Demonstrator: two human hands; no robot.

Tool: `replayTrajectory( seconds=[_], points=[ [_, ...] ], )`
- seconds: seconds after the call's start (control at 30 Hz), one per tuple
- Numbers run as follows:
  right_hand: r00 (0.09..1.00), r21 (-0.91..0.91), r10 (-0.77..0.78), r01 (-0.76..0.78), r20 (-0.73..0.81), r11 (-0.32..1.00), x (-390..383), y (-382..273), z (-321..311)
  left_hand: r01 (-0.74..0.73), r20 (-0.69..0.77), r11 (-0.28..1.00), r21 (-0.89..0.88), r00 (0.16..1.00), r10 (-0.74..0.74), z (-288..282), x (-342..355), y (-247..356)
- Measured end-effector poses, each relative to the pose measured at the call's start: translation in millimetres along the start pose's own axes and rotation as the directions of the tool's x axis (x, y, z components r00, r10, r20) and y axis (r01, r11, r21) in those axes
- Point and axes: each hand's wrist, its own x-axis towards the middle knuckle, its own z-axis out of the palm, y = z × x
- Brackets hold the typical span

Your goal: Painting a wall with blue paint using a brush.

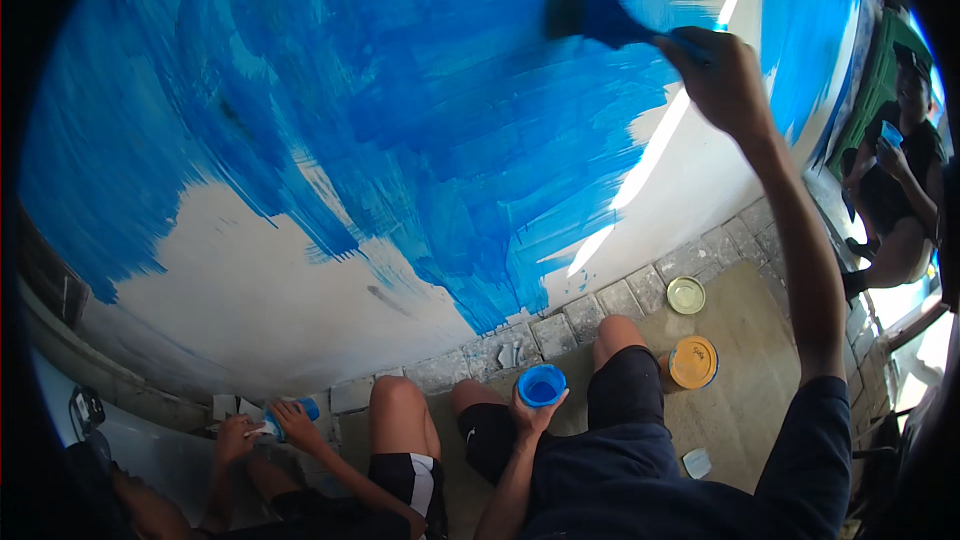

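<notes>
My right hand (728, 80) is raised to the wall and closed around the handle of a wide paintbrush (610, 18). Its dark bristles, blurred by motion, are at the blue-painted part of the wall (400, 70). Between my thighs, my left hand (529, 418) grips a small cup of blue paint (541, 386) from below, with the cup's open top facing up. Uneven blue strokes cover much of the wall, while a bare white area (265, 285) shows along its lower part.
Beside my right knee stand an orange-topped can (692, 362) and a round lid (686, 295) on a mat (740, 350). At left, a co-worker's hands (290, 422) hold a blue-and-white object. Another person (900, 160) at far right holds a blue cup.
</notes>
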Motion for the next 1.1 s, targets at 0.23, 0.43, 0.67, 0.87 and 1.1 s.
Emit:
replayTrajectory(
  seconds=[0.23,0.43,0.67,0.87,1.1],
  points=[
    [0.962,-0.645,0.114,-0.251,-0.247,0.722,15,135,-92,0.024,0.066,0.999,-0.038,0.998,-0.022,2,-2,0],
    [0.954,-0.18,0.058,-0.115,-0.293,0.977,26,13,-46,0.061,0.032,0.993,-0.104,0.998,-0.058,3,-6,-7],
    [0.912,0.739,0.324,-0.034,-0.253,0.673,14,-183,63,0.085,-0.023,0.986,-0.142,0.996,-0.09,-11,-6,3],
    [0.948,0.77,0.249,-0.006,-0.199,0.638,23,-284,115,0.159,-0.022,0.986,-0.039,0.987,-0.16,-7,-17,-14],
    [0.941,0.752,0.331,-0.163,-0.078,0.639,-71,-317,203,0.218,-0.002,0.968,-0.126,0.976,-0.22,-23,-13,-4]
  ],
)
